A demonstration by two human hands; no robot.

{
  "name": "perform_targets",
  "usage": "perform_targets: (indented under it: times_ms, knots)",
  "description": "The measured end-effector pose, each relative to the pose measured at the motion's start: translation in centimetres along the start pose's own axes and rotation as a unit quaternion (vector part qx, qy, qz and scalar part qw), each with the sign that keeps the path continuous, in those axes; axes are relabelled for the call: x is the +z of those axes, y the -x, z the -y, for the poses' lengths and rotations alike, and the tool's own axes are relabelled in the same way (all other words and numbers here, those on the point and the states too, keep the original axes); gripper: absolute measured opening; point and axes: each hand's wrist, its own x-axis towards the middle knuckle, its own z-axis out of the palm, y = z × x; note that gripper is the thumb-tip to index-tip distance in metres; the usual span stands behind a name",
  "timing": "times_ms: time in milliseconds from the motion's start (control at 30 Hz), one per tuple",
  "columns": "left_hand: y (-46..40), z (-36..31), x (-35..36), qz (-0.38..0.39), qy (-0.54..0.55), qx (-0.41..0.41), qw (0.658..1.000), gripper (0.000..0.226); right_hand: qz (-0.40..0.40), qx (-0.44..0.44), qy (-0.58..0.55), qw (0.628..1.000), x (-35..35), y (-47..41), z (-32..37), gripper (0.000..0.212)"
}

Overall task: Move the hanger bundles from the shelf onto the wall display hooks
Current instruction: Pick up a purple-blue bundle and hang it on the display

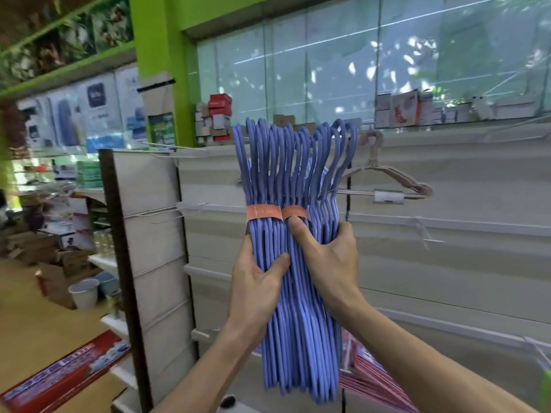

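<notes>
Both hands, left hand [256,281] and right hand [325,263], clasp blue hanger bundles [293,186]; next, thread hooks onto display hook [357,192]

A thick bundle of blue hangers [293,234] is held upright in front of the slatted wall panel [447,263], its hooks uppermost. The bundle is gripped on its left side by the left hand [256,281] and on its right by the right hand [325,257], just below two orange paper bands [264,212]. To the right of the bundle's hooks, a pale hanger [387,177] is seen hung on a wall display hook [384,195]. Pink hangers [372,380] lie below the bundle's right side.
</notes>
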Motion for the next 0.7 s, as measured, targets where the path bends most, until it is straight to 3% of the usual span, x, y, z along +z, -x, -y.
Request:
perform_targets:
  times_ms: [367, 700]
  knots:
    - [-1.9, -2.1, -12.8, -0.085, -0.075, 0.007, 0.993, 0.042, 0.084, 0.031, -0.051, 0.995, 14.3, 2.7, 0.0, 0.055]
    - [-5.7, -0.9, -18.6, -0.143, -0.106, 0.024, 0.984, 0.042, 0.149, 0.049, -0.092, 0.983, 22.2, 1.1, -0.9, 0.057]
